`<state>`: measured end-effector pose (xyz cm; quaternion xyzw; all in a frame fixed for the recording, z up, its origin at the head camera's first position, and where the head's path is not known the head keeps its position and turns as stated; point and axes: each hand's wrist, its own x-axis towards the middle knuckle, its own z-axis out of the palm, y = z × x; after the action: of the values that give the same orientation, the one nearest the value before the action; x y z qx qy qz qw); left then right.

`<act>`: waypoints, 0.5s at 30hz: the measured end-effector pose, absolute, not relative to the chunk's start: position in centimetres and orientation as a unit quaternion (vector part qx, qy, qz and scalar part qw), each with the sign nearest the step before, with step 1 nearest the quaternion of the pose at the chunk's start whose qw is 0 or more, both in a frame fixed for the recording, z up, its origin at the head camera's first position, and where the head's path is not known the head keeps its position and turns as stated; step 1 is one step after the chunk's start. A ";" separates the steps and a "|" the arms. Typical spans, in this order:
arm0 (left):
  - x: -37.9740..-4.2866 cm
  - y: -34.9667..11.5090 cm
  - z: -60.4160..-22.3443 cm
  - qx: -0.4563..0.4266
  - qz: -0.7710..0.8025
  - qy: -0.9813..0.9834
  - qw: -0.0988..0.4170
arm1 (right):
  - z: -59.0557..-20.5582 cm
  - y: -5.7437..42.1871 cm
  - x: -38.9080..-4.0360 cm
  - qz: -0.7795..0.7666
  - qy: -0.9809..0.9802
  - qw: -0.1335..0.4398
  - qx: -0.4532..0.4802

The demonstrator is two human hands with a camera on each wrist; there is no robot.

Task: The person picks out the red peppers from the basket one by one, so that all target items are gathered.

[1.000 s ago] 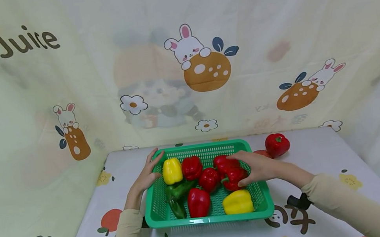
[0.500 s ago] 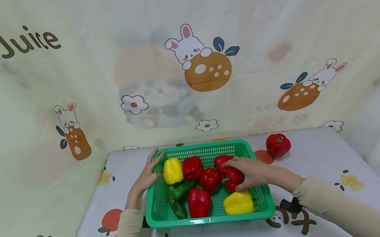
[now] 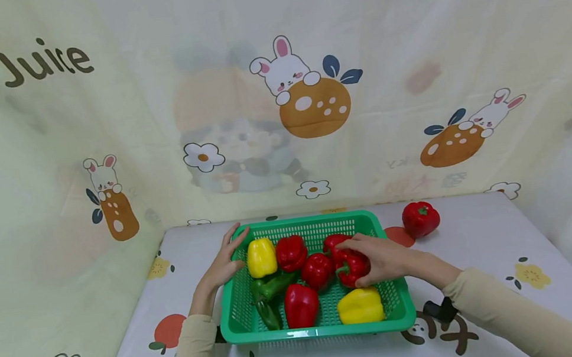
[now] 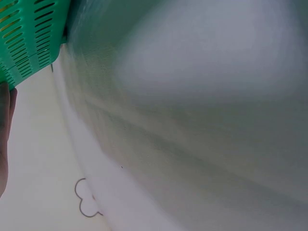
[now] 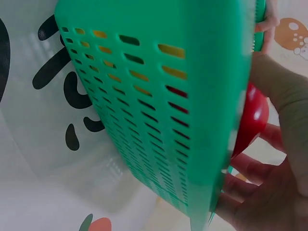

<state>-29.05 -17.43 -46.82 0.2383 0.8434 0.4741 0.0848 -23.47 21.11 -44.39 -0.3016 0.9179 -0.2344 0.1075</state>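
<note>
A green plastic basket (image 3: pixel 318 333) stands on the table with bell peppers and green chili peppers in it. At its right side my right hand (image 3: pixel 384 259) grips a red bell pepper (image 3: pixel 353 269), thumb on the near side and fingers over the far side. The right wrist view shows this hand (image 5: pixel 269 178) reaching over the rim, with part of the red pepper (image 5: pixel 252 115) between thumb and fingers. My left hand (image 3: pixel 221 264) rests at the basket's left rim, fingers spread and fairly straight. Only a sliver of the left hand (image 4: pixel 4 139) appears in the left wrist view.
Inside the basket lie two yellow bell peppers, one upper left (image 3: pixel 261 258) and one lower right (image 3: pixel 360 306), several other red ones (image 3: pixel 301 306) and green chili peppers (image 3: pixel 272 287). Another red bell pepper (image 3: pixel 421 219) sits on the table outside, right of the basket. A printed curtain hangs behind.
My right hand has shifted slightly left and closed in round the red bell pepper by the basket's right side. The left hand and the basket stay in place.
</note>
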 end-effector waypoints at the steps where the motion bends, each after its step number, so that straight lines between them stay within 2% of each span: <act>1: -29.1 -17.4 -46.9 0.240 0.475 0.843 0.084 | -44.4 21.2 -23.5 -0.241 0.916 0.106 -0.302; 15: -29.1 -17.5 -47.0 0.243 0.477 0.841 0.077 | -43.8 22.2 -23.5 -0.327 0.895 0.060 -0.296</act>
<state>-29.11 -17.48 -47.03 0.2433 0.8410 0.4771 0.0774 -23.50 22.19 -43.76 -0.2963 0.8955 -0.3267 0.0598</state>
